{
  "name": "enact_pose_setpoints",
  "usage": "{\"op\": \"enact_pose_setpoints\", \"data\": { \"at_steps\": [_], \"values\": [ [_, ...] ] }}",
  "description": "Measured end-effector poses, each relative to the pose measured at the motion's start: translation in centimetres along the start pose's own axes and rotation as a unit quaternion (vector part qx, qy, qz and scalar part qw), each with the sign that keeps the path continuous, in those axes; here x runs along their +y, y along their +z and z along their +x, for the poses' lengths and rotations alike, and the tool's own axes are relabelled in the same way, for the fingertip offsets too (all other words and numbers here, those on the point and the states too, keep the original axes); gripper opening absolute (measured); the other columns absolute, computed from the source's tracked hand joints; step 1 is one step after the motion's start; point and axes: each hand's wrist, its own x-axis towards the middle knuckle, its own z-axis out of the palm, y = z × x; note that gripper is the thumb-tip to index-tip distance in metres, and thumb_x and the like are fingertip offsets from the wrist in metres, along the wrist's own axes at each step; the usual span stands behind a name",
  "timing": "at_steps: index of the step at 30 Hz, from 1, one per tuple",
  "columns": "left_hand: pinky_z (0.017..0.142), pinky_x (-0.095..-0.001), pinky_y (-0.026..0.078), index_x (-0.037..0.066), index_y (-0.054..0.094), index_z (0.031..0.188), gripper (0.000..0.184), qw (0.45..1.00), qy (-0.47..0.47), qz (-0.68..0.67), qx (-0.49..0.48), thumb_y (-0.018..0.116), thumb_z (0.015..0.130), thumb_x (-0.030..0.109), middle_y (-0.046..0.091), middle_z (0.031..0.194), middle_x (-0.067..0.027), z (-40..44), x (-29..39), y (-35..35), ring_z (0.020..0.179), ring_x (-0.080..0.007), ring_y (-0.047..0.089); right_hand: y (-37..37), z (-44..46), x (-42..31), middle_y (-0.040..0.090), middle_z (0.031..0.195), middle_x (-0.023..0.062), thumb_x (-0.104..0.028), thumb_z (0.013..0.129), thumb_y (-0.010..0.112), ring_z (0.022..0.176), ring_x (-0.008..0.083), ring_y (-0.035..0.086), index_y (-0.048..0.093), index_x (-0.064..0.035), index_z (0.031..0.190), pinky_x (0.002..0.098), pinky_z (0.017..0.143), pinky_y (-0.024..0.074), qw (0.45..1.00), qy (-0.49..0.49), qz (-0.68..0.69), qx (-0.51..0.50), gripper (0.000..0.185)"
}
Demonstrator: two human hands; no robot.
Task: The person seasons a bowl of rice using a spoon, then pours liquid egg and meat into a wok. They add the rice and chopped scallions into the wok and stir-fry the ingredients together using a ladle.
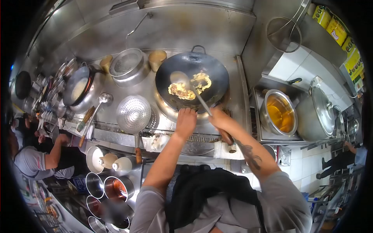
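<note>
A black wok (167,73) sits on the burner, with its loop handle (198,47) at the far side. Cooked egg (182,92) lies inside in yellow, browned pieces. My right hand (220,119) is wrapped round the shaft of a ladle (203,101), whose metal bowl rests among the egg. At the wok's near rim, the fingers of my left hand (187,121) are closed over the edge; what lies under them is partly hidden.
Left of the wok are a perforated skimmer (133,114), stacked metal pots (127,66) and another ladle (104,98). On the right stand a bowl of amber oil (280,110) and a lidded pot (320,112). A co-worker (35,159) is at far left.
</note>
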Motion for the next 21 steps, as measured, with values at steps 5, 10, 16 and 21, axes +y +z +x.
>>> {"op": "enact_pose_setpoints", "data": {
  "at_steps": [5,10,16,21],
  "values": [
    [0.066,-0.0454,0.046,0.006,0.057,0.073,0.021,0.999,0.038,-0.034,0.007,0.054,0.089,0.020,0.060,0.069,-0.0149,1.6,-1.9,1.6,0.067,-0.0332,0.060,-2.0,-3.1,3.7,0.064,0.086,0.0266,-0.009,0.084,0.050,0.078,0.0389,0.065,0.049,0.0061,0.111,0.0463,0.070,0.0525,0.986,-0.061,-0.142,0.066,0.031],
    [0.055,-0.0432,0.047,0.010,0.056,0.070,0.023,0.995,0.078,0.012,0.065,0.054,0.089,0.022,0.058,0.058,-0.0116,-1.2,4.8,-3.5,0.055,-0.0304,0.060,-5.2,-2.9,5.1,0.065,0.087,0.0237,-0.009,0.084,0.048,0.079,0.0391,0.065,0.047,0.0067,0.114,0.0471,0.072,0.0520,0.925,-0.109,-0.344,0.118,0.034],
    [0.049,-0.0393,0.047,0.010,0.055,0.067,0.023,0.995,0.078,0.009,0.061,0.058,0.086,0.021,0.057,0.055,-0.0105,-0.9,4.7,-3.8,0.051,-0.0272,0.059,-9.1,-10.1,3.3,0.061,0.080,0.0260,-0.011,0.086,0.053,0.076,0.0397,0.062,0.043,0.0047,0.130,0.0470,0.071,0.0501,0.932,-0.166,-0.320,0.037,0.047],
    [0.048,-0.0392,0.049,0.008,0.054,0.065,0.023,0.993,0.091,-0.017,0.073,0.055,0.086,0.017,0.059,0.055,-0.0116,0.9,4.9,-4.8,0.049,-0.0270,0.061,-10.3,-12.2,2.3,0.062,0.082,0.0245,-0.013,0.087,0.054,0.079,0.0393,0.062,0.046,0.0009,0.129,0.0459,0.073,0.0493,0.934,-0.159,-0.321,-0.023,0.046]
  ]
}}
